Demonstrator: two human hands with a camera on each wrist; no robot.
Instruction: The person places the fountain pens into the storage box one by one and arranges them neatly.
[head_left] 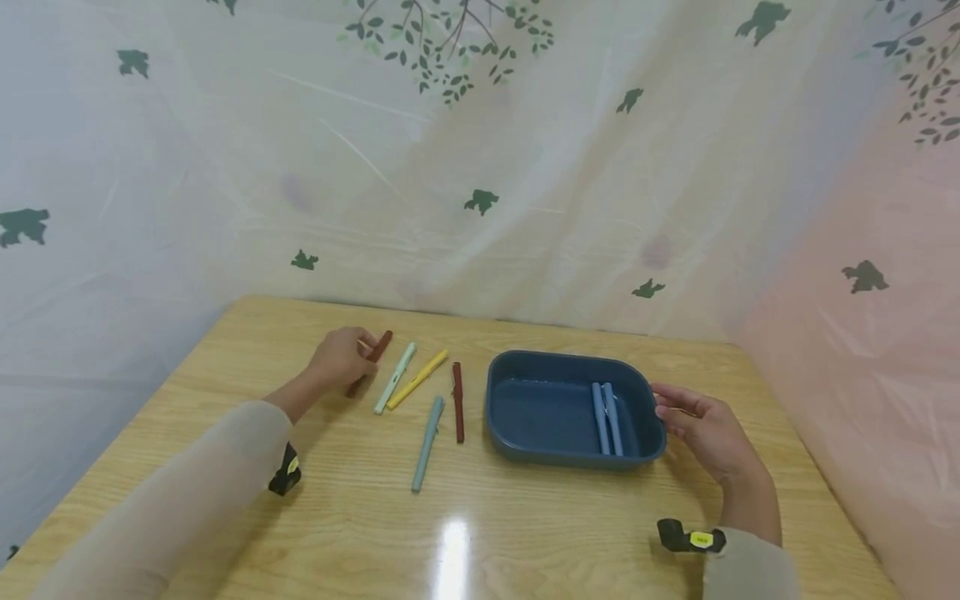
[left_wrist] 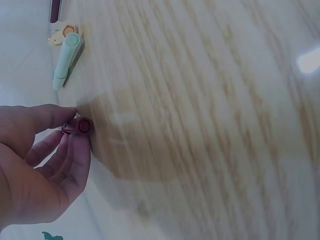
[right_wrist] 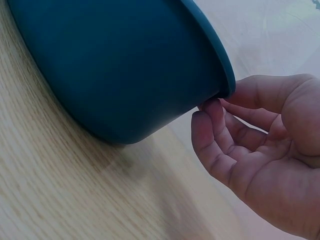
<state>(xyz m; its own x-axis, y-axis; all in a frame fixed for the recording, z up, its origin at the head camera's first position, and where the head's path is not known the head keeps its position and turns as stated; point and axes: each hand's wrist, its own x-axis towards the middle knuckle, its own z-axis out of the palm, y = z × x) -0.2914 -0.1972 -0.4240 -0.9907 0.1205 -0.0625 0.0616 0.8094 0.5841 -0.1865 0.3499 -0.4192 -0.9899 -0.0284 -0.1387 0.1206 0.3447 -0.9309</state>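
My left hand (head_left: 342, 360) pinches a dark red pen (head_left: 382, 345) between thumb and fingers at the left of the group. In the left wrist view its round end (left_wrist: 84, 125) faces the camera, close to the tabletop. Beside it lie a mint green pen (head_left: 395, 379) and a yellow pen (head_left: 418, 379). Nearer the tray are a second dark red pen (head_left: 458, 404) and a grey-blue pen (head_left: 427, 446). My right hand (head_left: 708, 433) holds the right end of a dark blue tray (head_left: 540, 458) by its rim, fingers curled under the lip (right_wrist: 225, 80).
Inside the tray, two light blue pens (head_left: 601, 417) lie side by side at the right end. The wooden table (head_left: 337, 533) meets a patterned cloth (head_left: 420, 208) at its back. Another cloth side stands close past my right hand.
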